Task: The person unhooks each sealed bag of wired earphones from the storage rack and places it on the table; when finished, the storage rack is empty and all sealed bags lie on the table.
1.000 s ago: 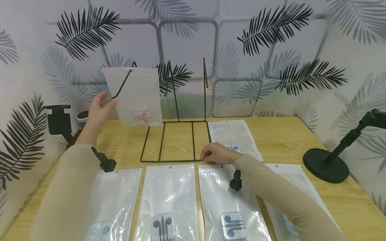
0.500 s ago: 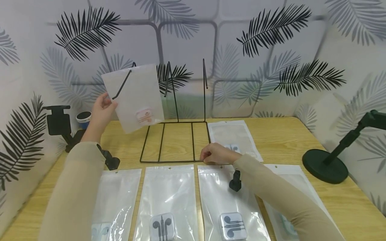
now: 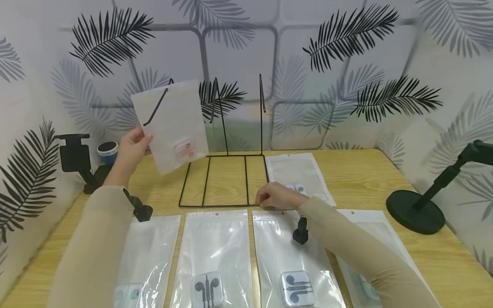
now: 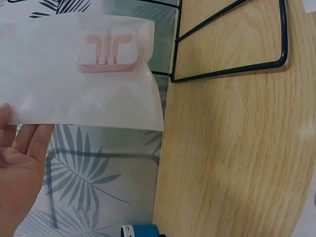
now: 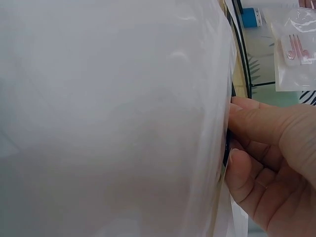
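My left hand (image 3: 130,149) pinches the left edge of a white zip bag (image 3: 169,115), thumb in front and fingers behind. Through the bag shows a case of pink earphones (image 3: 185,148). The bag hangs tilted on the left hook of a black wire rack (image 3: 215,206), its top edge rising to the right. The left wrist view shows the bag (image 4: 59,94) sideways, with the thumb on its edge. My right hand (image 3: 279,195) grips the rack's front bar near its right corner; in the right wrist view a nearby bag (image 5: 123,98) partly hides that bar.
Several bags with boxed earphones lie along the front, including one bag (image 3: 217,248) at the middle. Another bag (image 3: 296,169) lies right of the rack. A black stand (image 3: 416,211) is at the right; a blue-and-white cylinder (image 3: 108,152) and black holder (image 3: 75,154) stand left.
My left hand has moved slightly down the bag's edge. The hanging bag has turned from nearly level to tilted, its lower left corner dropping. My right hand stays on the rack.
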`<state>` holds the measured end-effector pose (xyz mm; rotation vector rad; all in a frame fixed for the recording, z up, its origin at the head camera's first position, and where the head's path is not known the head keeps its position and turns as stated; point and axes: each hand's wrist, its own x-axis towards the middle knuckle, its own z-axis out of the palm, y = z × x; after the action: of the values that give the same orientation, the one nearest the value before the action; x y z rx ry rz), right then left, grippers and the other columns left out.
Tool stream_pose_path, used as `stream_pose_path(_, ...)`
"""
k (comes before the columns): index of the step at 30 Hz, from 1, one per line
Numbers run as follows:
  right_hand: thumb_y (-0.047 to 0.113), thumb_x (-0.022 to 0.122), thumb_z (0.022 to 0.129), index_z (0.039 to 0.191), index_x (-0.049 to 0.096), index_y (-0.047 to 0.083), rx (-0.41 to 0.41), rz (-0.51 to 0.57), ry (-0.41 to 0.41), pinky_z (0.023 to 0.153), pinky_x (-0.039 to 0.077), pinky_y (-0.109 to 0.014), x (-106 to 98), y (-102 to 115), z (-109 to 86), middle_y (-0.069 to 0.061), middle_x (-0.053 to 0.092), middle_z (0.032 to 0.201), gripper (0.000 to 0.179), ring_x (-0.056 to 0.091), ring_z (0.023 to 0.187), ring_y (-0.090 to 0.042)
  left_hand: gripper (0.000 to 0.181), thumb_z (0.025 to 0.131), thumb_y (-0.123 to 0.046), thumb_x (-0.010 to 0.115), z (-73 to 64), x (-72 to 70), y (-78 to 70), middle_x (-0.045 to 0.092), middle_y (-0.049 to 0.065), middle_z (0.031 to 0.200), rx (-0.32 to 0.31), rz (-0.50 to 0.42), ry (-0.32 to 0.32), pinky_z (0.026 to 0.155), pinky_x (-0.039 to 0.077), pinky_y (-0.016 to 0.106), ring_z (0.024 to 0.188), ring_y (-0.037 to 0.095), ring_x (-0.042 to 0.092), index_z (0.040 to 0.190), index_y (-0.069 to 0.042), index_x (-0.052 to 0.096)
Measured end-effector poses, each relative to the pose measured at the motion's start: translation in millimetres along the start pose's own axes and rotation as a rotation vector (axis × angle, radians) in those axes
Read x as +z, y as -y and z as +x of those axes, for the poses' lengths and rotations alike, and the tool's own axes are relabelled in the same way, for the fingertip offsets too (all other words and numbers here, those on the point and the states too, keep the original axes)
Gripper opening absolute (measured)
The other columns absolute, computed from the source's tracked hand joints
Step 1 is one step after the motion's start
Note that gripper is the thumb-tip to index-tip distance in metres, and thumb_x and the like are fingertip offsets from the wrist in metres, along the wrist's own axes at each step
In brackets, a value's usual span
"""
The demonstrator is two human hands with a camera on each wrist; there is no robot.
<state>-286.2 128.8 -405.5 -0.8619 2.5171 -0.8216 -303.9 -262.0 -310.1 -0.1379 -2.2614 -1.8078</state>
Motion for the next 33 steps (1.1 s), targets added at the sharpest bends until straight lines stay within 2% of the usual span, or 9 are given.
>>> stream_pose_path(4, -0.002, 0.063, 0.084, 0.087, 0.069, 0.009, 0.009, 0.015, 0.001, 0.06, 0.044, -0.023, -1, 2, -0.5, 0.004, 0.061, 0.075, 0.013, 0.05, 0.067, -0.01, 0.042, 0.096, -0.019, 0.049, -1.0, 0.6, -0.5, 0.056, -0.009, 0.09, -0.004, 0.008, -0.007, 0.063, 0.05, 0.016, 0.071, 0.002, 0.058, 0.135, -0.003, 0.046)
stream_pose_path(8, -0.002, 0.063, 0.084, 0.088, 0.069, 0.009, 0.012, 0.015, -0.002, 0.061, 0.044, -0.023, -1, 3, -0.9, 0.004, 0.061, 0.075, 0.012, 0.05, 0.068, -0.01, 0.038, 0.096, -0.017, 0.05, -2.4, 1.3, -2.1, 0.058, -0.01, 0.085, 0.003, -0.036, -0.01, 0.06, 0.05, 0.017, 0.067, 0.002, 0.058, 0.131, -0.003, 0.049)
stream_pose_path(11, -0.001, 0.063, 0.084, 0.088, 0.068, 0.009, 0.007, 0.007, -0.005, 0.062, 0.044, -0.023, -1, 3, -0.7, 0.005, 0.061, 0.075, 0.012, 0.05, 0.069, -0.009, 0.034, 0.095, -0.016, 0.051, -3.9, 1.5, -3.7, 0.06, -0.01, 0.085, 0.004, -0.07, -0.005, 0.059, 0.05, 0.017, 0.068, 0.003, 0.059, 0.127, -0.004, 0.053)
stream_pose_path(17, -0.001, 0.063, 0.084, 0.087, 0.068, 0.009, 0.017, 0.008, -0.002, 0.061, 0.043, -0.023, -1, 3, -0.1, 0.005, 0.06, 0.075, 0.012, 0.049, 0.068, -0.01, 0.037, 0.096, -0.02, 0.049, -6.7, 1.0, -4.7, 0.059, -0.012, 0.088, 0.004, -0.003, 0.009, 0.061, 0.051, 0.017, 0.072, 0.001, 0.059, 0.127, 0.0, 0.049)
stream_pose_path(20, -0.002, 0.063, 0.084, 0.087, 0.069, 0.01, 0.018, 0.009, -0.001, 0.061, 0.044, -0.023, -1, 3, 0.3, 0.005, 0.06, 0.075, 0.013, 0.049, 0.068, -0.01, 0.04, 0.096, -0.02, 0.05, -9.0, -0.8, -4.8, 0.059, -0.009, 0.092, 0.006, -0.016, 0.033, 0.062, 0.051, 0.018, 0.076, 0.003, 0.06, 0.131, 0.0, 0.047)
stream_pose_path(24, -0.001, 0.063, 0.084, 0.087, 0.069, 0.009, 0.014, 0.006, 0.0, 0.062, 0.044, -0.023, 0, 3, 1.3, 0.005, 0.061, 0.075, 0.013, 0.05, 0.069, -0.009, 0.044, 0.096, -0.024, 0.05, -13.4, -4.3, -5.4, 0.058, -0.005, 0.1, 0.013, 0.014, 0.066, 0.066, 0.051, 0.018, 0.082, 0.004, 0.059, 0.133, -0.001, 0.045)
stream_pose_path(27, -0.002, 0.063, 0.084, 0.088, 0.069, 0.009, 0.011, 0.003, 0.0, 0.063, 0.045, -0.022, 0, 3, 1.5, 0.005, 0.061, 0.076, 0.012, 0.051, 0.069, -0.009, 0.046, 0.095, -0.028, 0.05, -17.0, -7.3, -6.4, 0.058, -0.007, 0.102, 0.025, 0.062, 0.069, 0.068, 0.051, 0.018, 0.085, 0.003, 0.059, 0.132, -0.001, 0.045)
stream_pose_path(31, -0.002, 0.063, 0.084, 0.088, 0.069, 0.008, 0.008, 0.001, 0.001, 0.064, 0.045, -0.023, -1, 4, 0.8, 0.005, 0.061, 0.077, 0.012, 0.051, 0.07, -0.009, 0.045, 0.094, -0.027, 0.053, -22.0, -11.3, -9.4, 0.06, -0.01, 0.098, 0.038, 0.036, 0.072, 0.067, 0.051, 0.019, 0.084, 0.003, 0.06, 0.13, -0.001, 0.047)
stream_pose_path(33, -0.002, 0.063, 0.084, 0.088, 0.069, 0.008, 0.008, 0.004, 0.002, 0.065, 0.045, -0.023, -1, 4, 0.3, 0.004, 0.062, 0.077, 0.012, 0.051, 0.07, -0.009, 0.038, 0.094, -0.024, 0.054, -25.1, -13.1, -11.1, 0.061, -0.012, 0.095, 0.048, -0.005, 0.082, 0.066, 0.052, 0.018, 0.082, 0.004, 0.06, 0.127, -0.005, 0.052)
